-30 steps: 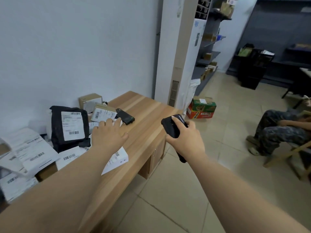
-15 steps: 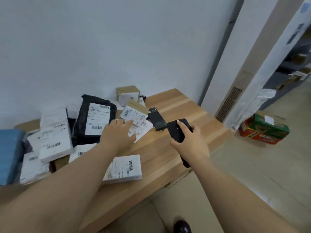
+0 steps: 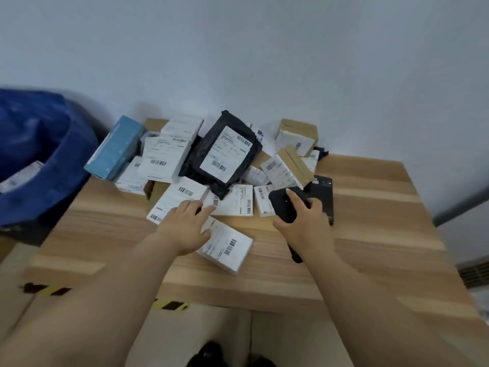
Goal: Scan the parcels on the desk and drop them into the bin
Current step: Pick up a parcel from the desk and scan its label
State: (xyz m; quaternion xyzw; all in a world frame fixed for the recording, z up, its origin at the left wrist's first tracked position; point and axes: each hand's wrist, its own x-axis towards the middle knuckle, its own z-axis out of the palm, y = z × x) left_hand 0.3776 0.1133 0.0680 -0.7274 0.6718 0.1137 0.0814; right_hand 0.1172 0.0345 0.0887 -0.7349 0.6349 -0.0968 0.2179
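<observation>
A heap of parcels lies at the back of the wooden desk point(image 3: 370, 234): several white boxes with barcode labels, a black mailer bag point(image 3: 225, 152), brown cartons point(image 3: 296, 136) and a blue box point(image 3: 116, 149). My left hand point(image 3: 185, 226) lies with spread fingers on the nearest white parcel point(image 3: 227, 247), fingertips reaching another white box point(image 3: 177, 200). My right hand point(image 3: 304, 223) grips a black handheld scanner point(image 3: 284, 205), its head over the white parcels in the middle. The blue bin bag point(image 3: 39, 154) stands at the desk's left end.
A black phone-like device point(image 3: 324, 194) lies flat on the desk just behind my right hand. The white wall stands right behind the heap. Black-and-yellow tape point(image 3: 47, 290) marks the floor below the desk's front edge. My shoes point(image 3: 211, 353) show at the bottom.
The view has swung left and down onto the desk, bringing the blue bin bag into sight. My left hand slid onto the nearest white parcel. The scanner moved in over the heap.
</observation>
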